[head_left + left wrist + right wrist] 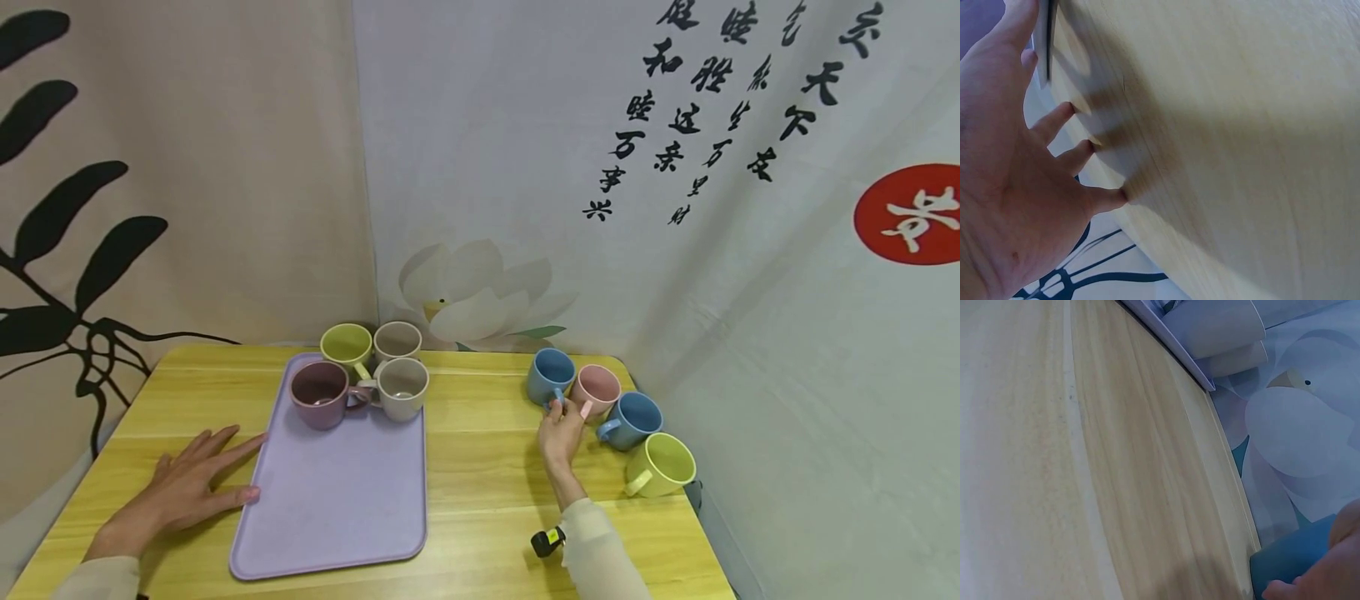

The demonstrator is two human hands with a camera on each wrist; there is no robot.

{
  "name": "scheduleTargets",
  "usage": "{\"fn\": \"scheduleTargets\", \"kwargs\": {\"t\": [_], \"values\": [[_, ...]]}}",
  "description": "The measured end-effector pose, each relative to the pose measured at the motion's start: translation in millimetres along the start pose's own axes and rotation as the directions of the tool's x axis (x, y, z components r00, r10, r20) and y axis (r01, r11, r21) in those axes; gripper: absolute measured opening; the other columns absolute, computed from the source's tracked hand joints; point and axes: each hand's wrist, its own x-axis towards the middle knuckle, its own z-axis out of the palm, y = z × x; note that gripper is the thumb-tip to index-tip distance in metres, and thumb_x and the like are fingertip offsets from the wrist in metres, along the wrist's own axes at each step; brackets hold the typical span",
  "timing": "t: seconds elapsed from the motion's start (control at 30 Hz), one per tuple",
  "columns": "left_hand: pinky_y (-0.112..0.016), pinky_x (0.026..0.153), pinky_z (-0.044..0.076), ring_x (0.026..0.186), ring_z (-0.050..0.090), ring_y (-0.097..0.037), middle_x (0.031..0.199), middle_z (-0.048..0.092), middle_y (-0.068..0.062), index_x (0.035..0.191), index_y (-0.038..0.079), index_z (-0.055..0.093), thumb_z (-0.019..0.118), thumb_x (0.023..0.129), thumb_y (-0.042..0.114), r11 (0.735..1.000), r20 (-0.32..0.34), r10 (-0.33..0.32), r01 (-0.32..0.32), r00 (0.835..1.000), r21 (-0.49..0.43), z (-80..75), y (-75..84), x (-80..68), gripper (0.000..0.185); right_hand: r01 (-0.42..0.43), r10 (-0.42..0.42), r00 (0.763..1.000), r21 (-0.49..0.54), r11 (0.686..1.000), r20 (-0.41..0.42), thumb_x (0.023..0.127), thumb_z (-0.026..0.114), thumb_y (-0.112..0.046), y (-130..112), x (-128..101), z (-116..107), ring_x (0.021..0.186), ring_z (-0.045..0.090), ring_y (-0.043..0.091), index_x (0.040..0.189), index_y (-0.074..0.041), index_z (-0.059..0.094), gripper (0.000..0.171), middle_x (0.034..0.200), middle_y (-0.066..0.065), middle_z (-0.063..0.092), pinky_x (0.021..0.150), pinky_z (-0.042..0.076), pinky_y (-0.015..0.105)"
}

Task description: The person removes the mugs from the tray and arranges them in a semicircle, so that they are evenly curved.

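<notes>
My left hand [183,483] lies spread at the left of a lilac tray [337,500], thumb and index fingertip at its edge. In the left wrist view, the other fingertips of that left hand [1029,169] touch the wood. My right hand [562,433] pinches the handle of the rear blue mug [550,379]. Only part of this blue mug [1291,556] and of the right hand [1329,569] shows in the right wrist view. Right beside these fingers is a pink mug [597,387]; a second blue mug [637,421] and a yellow-green mug [662,467] follow toward the front.
On the tray's far end stand a purple mug [318,396], a yellow-green mug [345,343], a beige mug [397,340] and a light grey mug [403,390]. A small black-and-yellow object [547,542] is beside the right sleeve. Printed cloth [480,167] hangs behind the wooden table [480,467].
</notes>
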Motion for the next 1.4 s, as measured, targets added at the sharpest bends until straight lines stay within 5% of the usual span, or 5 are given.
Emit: {"fn": "scheduleTargets", "kwargs": {"t": [0.47, 0.67, 0.93, 1.4], "values": [[-0.107, 0.106, 0.010, 0.153, 0.025, -0.081, 0.176, 0.030, -0.042, 0.174, 0.030, 0.045, 0.080, 0.097, 0.067, 1.000, -0.007, 0.003, -0.003, 1.000, -0.008, 1.8, -2.1, 0.8, 0.092, -0.006, 0.005, 1.000, -0.025, 1.000, -0.027, 0.113, 0.066, -0.023, 6.6, -2.4, 1.2, 0.083, 0.080, 0.029, 0.107, -0.010, 0.081, 0.020, 0.088, 0.007, 0.084, 0.079, 0.062, 0.045], [-0.106, 0.106, 0.011, 0.154, 0.025, -0.081, 0.176, 0.030, -0.041, 0.174, 0.033, 0.044, 0.080, 0.097, 0.066, 1.000, -0.011, 0.010, -0.010, 1.000, -0.009, 1.9, -2.4, -0.1, 0.092, 0.002, -0.003, 1.000, -0.025, 1.000, -0.030, 0.111, 0.070, -0.020, -4.6, -9.3, -8.0, 0.095, 0.081, 0.041, 0.112, -0.006, 0.080, 0.018, 0.102, 0.016, 0.086, 0.080, 0.061, 0.048], [-0.107, 0.106, 0.011, 0.153, 0.025, -0.081, 0.175, 0.030, -0.042, 0.174, 0.031, 0.044, 0.080, 0.097, 0.065, 1.000, -0.012, 0.012, -0.012, 1.000, -0.013, 0.8, -0.6, -0.7, 0.092, -0.030, 0.030, 0.998, -0.008, 1.000, 0.050, 0.106, 0.075, -0.016, -62.7, -30.1, -39.3, 0.118, 0.077, 0.054, 0.136, 0.004, 0.072, 0.037, 0.129, 0.026, 0.082, 0.107, 0.054, 0.070], [-0.106, 0.106, 0.014, 0.154, 0.026, -0.080, 0.176, 0.031, -0.041, 0.175, 0.033, 0.042, 0.080, 0.098, 0.065, 1.000, -0.021, 0.024, -0.024, 1.000, -0.003, 1.0, -0.5, -2.5, 0.091, 0.037, -0.040, 0.990, 0.022, 0.999, 0.138, 0.103, 0.083, -0.021, -74.5, -44.0, -59.8, 0.145, 0.066, 0.052, 0.152, 0.002, 0.061, 0.059, 0.152, 0.030, 0.071, 0.121, 0.051, 0.071]]}}
